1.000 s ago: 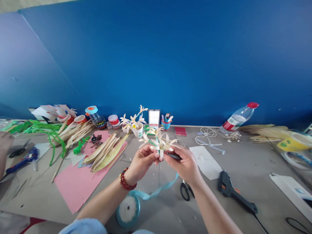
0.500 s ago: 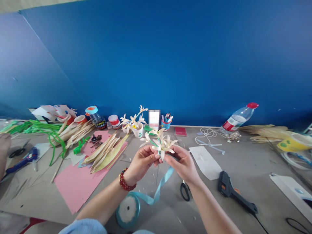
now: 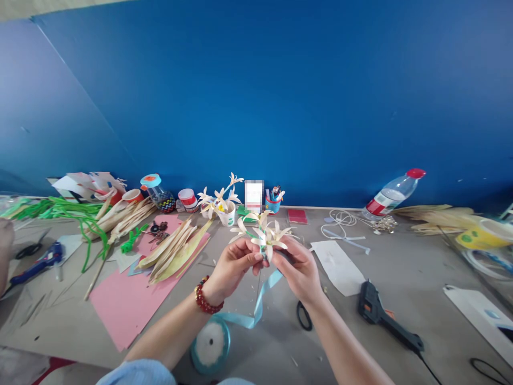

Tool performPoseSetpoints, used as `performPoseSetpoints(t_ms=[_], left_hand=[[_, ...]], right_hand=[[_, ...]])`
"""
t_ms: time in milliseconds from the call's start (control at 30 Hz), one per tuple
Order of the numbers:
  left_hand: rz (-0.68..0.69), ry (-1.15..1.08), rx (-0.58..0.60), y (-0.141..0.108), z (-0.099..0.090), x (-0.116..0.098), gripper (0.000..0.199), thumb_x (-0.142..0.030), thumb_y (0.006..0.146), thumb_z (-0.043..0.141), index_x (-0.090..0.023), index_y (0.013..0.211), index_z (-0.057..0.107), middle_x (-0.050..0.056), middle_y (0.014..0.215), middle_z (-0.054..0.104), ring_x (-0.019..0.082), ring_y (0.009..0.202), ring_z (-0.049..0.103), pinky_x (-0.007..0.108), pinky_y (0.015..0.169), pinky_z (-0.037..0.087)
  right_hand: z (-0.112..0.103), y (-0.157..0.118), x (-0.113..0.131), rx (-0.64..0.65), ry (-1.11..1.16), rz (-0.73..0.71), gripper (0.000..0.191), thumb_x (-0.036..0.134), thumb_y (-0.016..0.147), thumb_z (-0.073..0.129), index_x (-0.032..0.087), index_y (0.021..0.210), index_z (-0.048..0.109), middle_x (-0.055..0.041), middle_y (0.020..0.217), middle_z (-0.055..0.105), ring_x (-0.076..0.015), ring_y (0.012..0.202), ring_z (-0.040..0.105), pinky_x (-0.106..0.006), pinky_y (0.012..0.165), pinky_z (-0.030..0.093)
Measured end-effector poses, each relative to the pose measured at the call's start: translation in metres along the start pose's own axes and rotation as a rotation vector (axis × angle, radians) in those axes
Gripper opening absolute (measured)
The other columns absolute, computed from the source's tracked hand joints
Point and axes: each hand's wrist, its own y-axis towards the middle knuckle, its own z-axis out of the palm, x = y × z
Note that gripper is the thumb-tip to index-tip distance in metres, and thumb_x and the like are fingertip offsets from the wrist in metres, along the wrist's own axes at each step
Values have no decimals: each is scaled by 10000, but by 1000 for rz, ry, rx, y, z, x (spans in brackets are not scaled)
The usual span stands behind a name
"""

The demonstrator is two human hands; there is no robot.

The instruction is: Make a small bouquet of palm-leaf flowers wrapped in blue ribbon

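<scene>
A cluster of cream flowers (image 3: 269, 234) is held up over the middle of the table. My left hand (image 3: 237, 263), below a red bead bracelet (image 3: 204, 300), pinches the stem just under the petals. On the other side my right hand (image 3: 300, 267) is closed on the light blue ribbon (image 3: 260, 306), right beside the stem. The ribbon runs down and left to its spool (image 3: 210, 345), which lies near my left forearm. The fingertips of my right hand are partly hidden behind the flowers.
Scissors (image 3: 303, 315) lie beside my right wrist, and a black glue gun (image 3: 387, 318) is farther right. Pink paper (image 3: 124, 305) and dried husks (image 3: 172, 254) spread leftward. Behind stand a flower cup (image 3: 227, 215) and a bottle (image 3: 395, 195). Another person's hand (image 3: 5, 246) shows at the left edge.
The flower cluster has turned slightly. My right hand has shifted a little, and the hanging ribbon has moved slightly left and down. My left hand stays nearly in place.
</scene>
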Motion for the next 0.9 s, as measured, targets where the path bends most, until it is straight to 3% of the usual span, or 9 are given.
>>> performPoseSetpoints(t_ms=[333, 667, 900], left_hand=[[-32, -110, -25, 0, -3, 3, 194, -212, 748, 821, -133, 802, 652, 22, 690, 690, 81, 590, 593, 172, 537, 407], [2, -75, -25, 1, 0, 3, 213, -234, 731, 836, -134, 782, 656, 22, 666, 684, 96, 600, 609, 178, 524, 400], [3, -52, -29, 2, -1, 0, 201, -238, 730, 836, -134, 756, 665, 40, 703, 717, 113, 641, 634, 192, 556, 436]], right_hand=[[-2, -2, -1, 43, -5, 118, 132, 271, 878, 640, 184, 781, 622, -18, 686, 684, -149, 612, 634, -229, 558, 481], [-6, -3, 4, 91, -49, 86, 102, 215, 888, 608, 201, 806, 665, -39, 760, 738, -189, 698, 705, -263, 633, 530], [-1, -8, -6, 17, -150, 66, 110, 248, 908, 604, 201, 819, 650, -25, 732, 729, -164, 639, 678, -249, 620, 514]])
